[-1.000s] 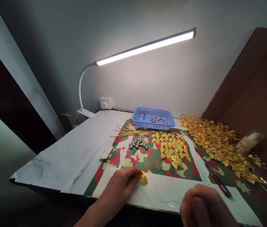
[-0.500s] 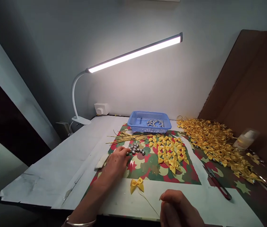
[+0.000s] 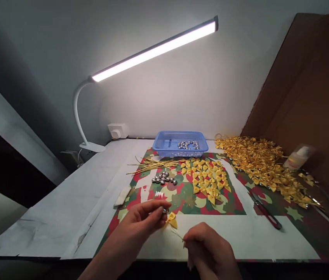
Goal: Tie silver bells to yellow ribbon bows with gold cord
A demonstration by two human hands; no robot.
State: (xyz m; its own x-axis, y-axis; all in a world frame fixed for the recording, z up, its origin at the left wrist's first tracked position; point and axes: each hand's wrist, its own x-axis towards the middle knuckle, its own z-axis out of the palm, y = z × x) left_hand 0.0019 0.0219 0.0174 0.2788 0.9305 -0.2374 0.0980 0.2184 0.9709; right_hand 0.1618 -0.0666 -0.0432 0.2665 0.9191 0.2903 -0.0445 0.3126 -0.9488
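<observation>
My left hand (image 3: 145, 219) pinches a small silver bell (image 3: 164, 211) between thumb and fingertips, just above the white sheet. Right beside those fingertips is a yellow ribbon bow (image 3: 172, 220), partly hidden by them. A thin pale cord (image 3: 178, 234) runs from the bow to my right hand (image 3: 208, 249), whose thumb and forefinger are closed on it. Beyond my left hand lies a small heap of silver bells (image 3: 162, 178) on the patterned paper. More yellow bows (image 3: 208, 177) are spread to its right, and gold cords (image 3: 152, 165) lie behind it.
A blue basket (image 3: 178, 149) with silver bells stands at the back. Gold bows with bells are piled (image 3: 257, 163) at the right, near a bottle (image 3: 297, 158). Dark-red-handled scissors (image 3: 266, 212) lie front right. A lit lamp (image 3: 155, 50) hangs overhead; a white pad (image 3: 122, 197) lies left.
My left hand has come back from the bell heap toward me, with a bell in its fingertips, beside the bow. My right hand has moved slightly left and up, holding the cord. The view has shifted.
</observation>
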